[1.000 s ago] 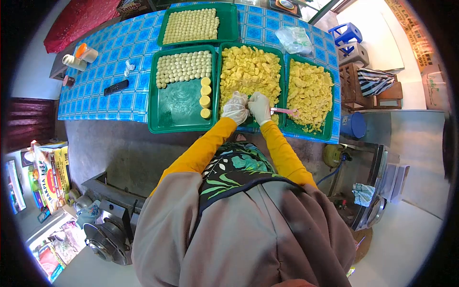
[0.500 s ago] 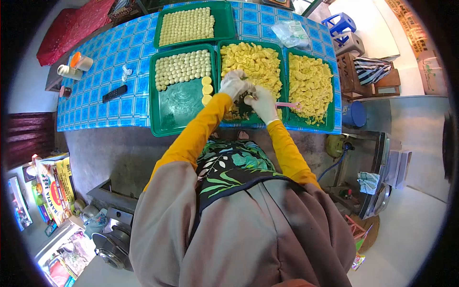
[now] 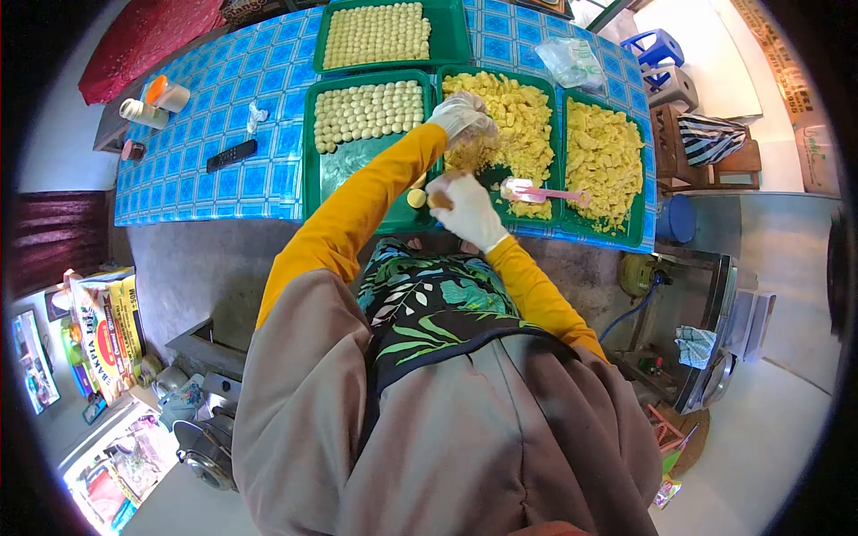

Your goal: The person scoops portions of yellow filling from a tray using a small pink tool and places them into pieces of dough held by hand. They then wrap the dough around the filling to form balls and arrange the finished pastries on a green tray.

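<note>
My gloved left hand [image 3: 460,118] is over the crumbly yellow mash [image 3: 514,112] in the middle green tray [image 3: 561,188]. Its fingers are blurred, and loose crumbs show just below them. Nearer to me, my gloved right hand [image 3: 469,210] is closed around a small round brownish thing [image 3: 440,198], too smeared to name. It is by the border with the left green tray [image 3: 357,165]. A thick yellow disc [image 3: 416,198] lies in that tray beside my right fingers; my left forearm hides others. Rows of pale dough balls [image 3: 371,112] fill the tray's far part.
A pink-handled tool [image 3: 545,193] lies across the middle and right trays. More mash [image 3: 605,156] fills the right tray. Behind is a tray of dough balls [image 3: 375,36]. A plastic bag [image 3: 572,62], a remote control [image 3: 231,155] and jars [image 3: 168,93] rest on the blue tablecloth.
My hands, close together before, have separated: the left went away from me over the mash, the right toward the left tray with the round thing. The view has shifted, and the pink-handled tool is less covered.
</note>
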Demonstrator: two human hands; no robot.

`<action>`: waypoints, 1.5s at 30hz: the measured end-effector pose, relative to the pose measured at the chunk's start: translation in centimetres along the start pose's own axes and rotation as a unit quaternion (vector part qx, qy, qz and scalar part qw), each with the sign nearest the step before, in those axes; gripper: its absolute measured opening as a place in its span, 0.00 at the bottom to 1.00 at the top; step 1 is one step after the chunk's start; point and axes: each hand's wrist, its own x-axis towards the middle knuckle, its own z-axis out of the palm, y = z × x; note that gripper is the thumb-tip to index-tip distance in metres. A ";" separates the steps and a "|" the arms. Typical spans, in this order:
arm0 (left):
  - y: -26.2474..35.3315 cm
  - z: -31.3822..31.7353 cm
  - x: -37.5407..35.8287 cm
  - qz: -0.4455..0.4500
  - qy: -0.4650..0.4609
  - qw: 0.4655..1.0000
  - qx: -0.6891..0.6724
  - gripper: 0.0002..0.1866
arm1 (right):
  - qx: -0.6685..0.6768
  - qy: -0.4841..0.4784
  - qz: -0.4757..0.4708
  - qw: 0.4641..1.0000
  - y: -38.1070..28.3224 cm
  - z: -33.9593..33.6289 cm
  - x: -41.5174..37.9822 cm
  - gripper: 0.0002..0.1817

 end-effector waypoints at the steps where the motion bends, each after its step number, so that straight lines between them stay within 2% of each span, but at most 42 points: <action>1: -0.5 0.1 0.3 -0.001 0.001 1.000 0.000 0.17 | -0.043 0.001 -0.069 0.997 -0.2 1.2 0.5 0.19; 6: -1.5 -0.3 -0.2 0.040 -0.017 0.997 -0.062 0.18 | -0.117 -0.006 -0.102 0.988 -0.4 4.7 1.2 0.19; 8: -1.3 -0.5 -0.6 0.027 -0.010 0.999 -0.045 0.19 | -0.175 -0.011 -0.073 0.982 -0.2 5.5 1.2 0.20; 10: -1.8 -0.8 -0.2 0.009 -0.038 0.994 -0.098 0.29 | -0.187 0.001 -0.073 0.980 -0.3 5.7 1.2 0.20; 15: -1.5 -1.0 -0.6 0.003 -0.035 0.996 -0.080 0.30 | -0.215 0.019 -0.050 0.975 -1.2 5.5 1.3 0.20; 17: -1.2 -1.1 -0.7 -0.004 -0.037 0.997 -0.068 0.30 | -0.230 -0.020 -0.023 0.973 -1.9 5.1 1.3 0.20; 20: -1.0 -0.7 -0.9 -0.014 -0.035 0.996 -0.083 0.30 | -0.276 -0.031 -0.017 0.961 -1.5 5.7 1.3 0.20; 21: -1.4 -0.7 -0.9 0.011 -0.034 0.994 -0.106 0.23 | -0.275 -0.031 -0.017 0.961 -1.1 5.9 1.3 0.20; 22: -1.7 -0.7 -0.9 0.035 -0.032 0.990 -0.130 0.17 | -0.255 -0.019 -0.034 0.966 -0.6 6.1 1.4 0.20; 26: -1.1 -1.4 -1.3 0.034 -0.009 0.997 -0.064 0.16 | -0.238 -0.003 -0.078 0.968 -1.7 4.3 0.6 0.20; 28: -1.0 -1.4 -1.1 0.062 0.004 0.996 -0.070 0.16 | -0.235 -0.042 -0.080 0.968 -2.0 4.1 0.7 0.22; 30: -1.2 -1.1 -0.8 0.066 -0.007 0.994 -0.082 0.18 | -0.285 -0.067 -0.300 0.908 -1.9 4.2 1.8 0.12; 31: -1.2 -1.2 -0.7 0.070 -0.016 0.993 -0.094 0.19 | -0.256 -0.043 -0.340 0.904 -1.8 4.8 2.8 0.09; 32: -1.0 -1.2 -0.4 0.071 -0.015 0.993 -0.092 0.19 | -0.256 -0.041 -0.340 0.904 -1.9 5.6 3.4 0.09; 34: -0.4 -1.0 0.1 0.035 -0.007 0.999 0.033 0.18 | -0.375 -0.191 -0.266 0.867 -1.6 7.1 4.0 0.09; 36: -0.4 -1.6 -0.3 0.040 -0.012 0.999 -0.011 0.18 | -0.388 -0.161 -0.304 0.855 -1.5 7.0 4.3 0.09; 38: -0.1 -2.2 -0.7 0.047 -0.016 0.997 -0.058 0.17 | -0.418 -0.194 -0.331 0.823 -2.4 6.4 4.7 0.11; 39: 0.6 -2.6 -1.3 0.046 -0.010 0.996 -0.075 0.23 | -0.421 -0.157 -0.365 0.816 -2.2 6.9 5.0 0.13; 40: 1.1 -3.1 -1.9 0.044 -0.003 0.995 -0.091 0.29 | -0.420 -0.158 -0.367 0.815 -1.9 7.0 4.8 0.13; 41: -0.9 -3.6 0.0 0.081 -0.034 0.986 -0.142 0.29 | -0.421 -0.166 -0.347 0.822 -1.6 7.2 4.8 0.10; 43: -0.3 -4.1 -0.4 0.072 -0.015 0.989 -0.130 0.29 | -0.419 -0.174 -0.331 0.828 -2.5 6.5 5.1 0.08; 45: 0.1 -4.2 -0.8 0.066 -0.003 0.991 -0.117 0.30 | -0.406 -0.252 -0.303 0.824 -3.0 5.4 5.5 0.08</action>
